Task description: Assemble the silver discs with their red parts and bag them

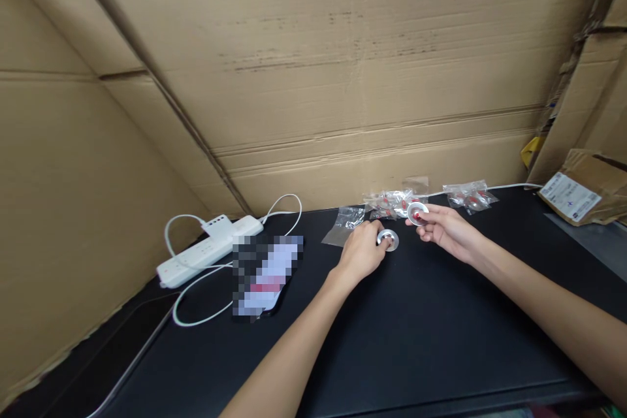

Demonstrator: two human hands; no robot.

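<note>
My left hand (363,249) is low over the black table with its fingers closed on the rim of a shiny round metal disc (390,236). That disc is at the table surface; whether it is lifted is hard to tell. In my right hand (448,228), thumb and fingers pinch a second silvery round disc (411,211), dish-shaped with a red piece at its middle. It is held up, tilted toward me, just right of and behind the first disc. Behind my hands lie clear plastic bags (386,201) with small red items in them. A flat clear bag (337,230) lies beside my left hand.
A white power strip (196,261) with looped white cables and a phone (274,277) are on the left. Another clear bag with red bits (470,197) lies at the back right, near a torn cardboard box (588,186). Cardboard walls (343,78) enclose the table (416,339).
</note>
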